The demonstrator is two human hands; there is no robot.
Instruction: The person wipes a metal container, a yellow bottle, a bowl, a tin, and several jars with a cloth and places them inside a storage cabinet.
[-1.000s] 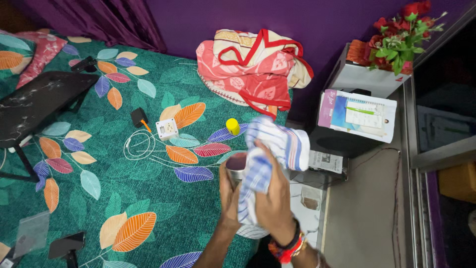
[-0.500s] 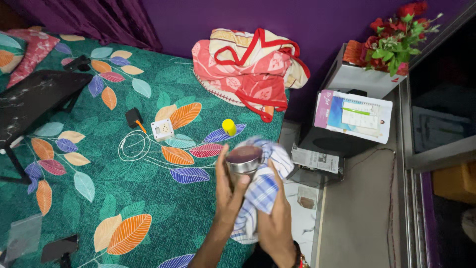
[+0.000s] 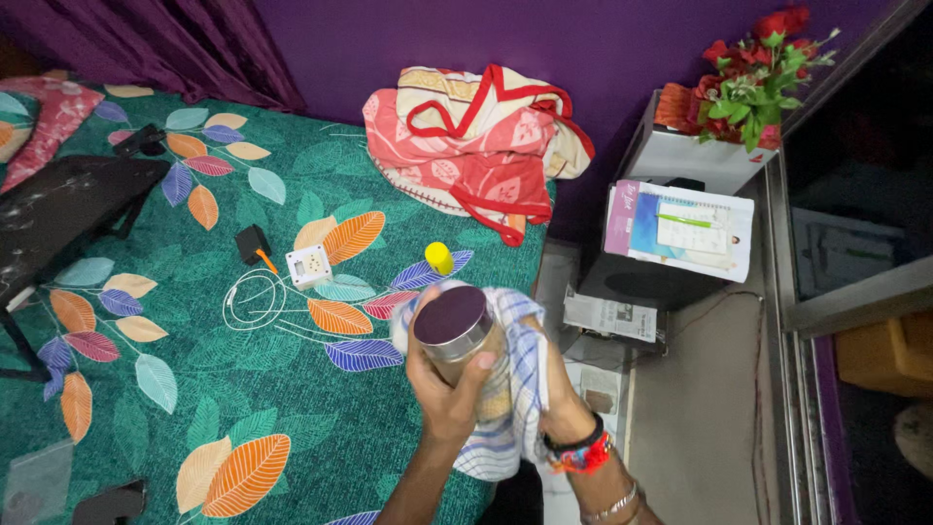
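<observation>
A steel jar [image 3: 457,335] with a dark lid is held above the bed's edge, the left hand [image 3: 442,389] clamped around its body. The right hand [image 3: 559,403] presses a blue checked cloth [image 3: 515,389] against its side; that grip is hidden, probably closed on the cloth. Behind, the leaf-patterned bedsheet [image 3: 292,408] carries a yellow cap [image 3: 438,257], a white socket box [image 3: 309,264] and a folded red blanket [image 3: 466,146].

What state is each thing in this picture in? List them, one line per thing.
Round steel container: upright, lid on, held.
Blue checked cloth: wrapped round the container.
Left hand: grip closed on the container.
Right hand: under the cloth.
White cable: loosely coiled.
Red quilt: bundled.
</observation>
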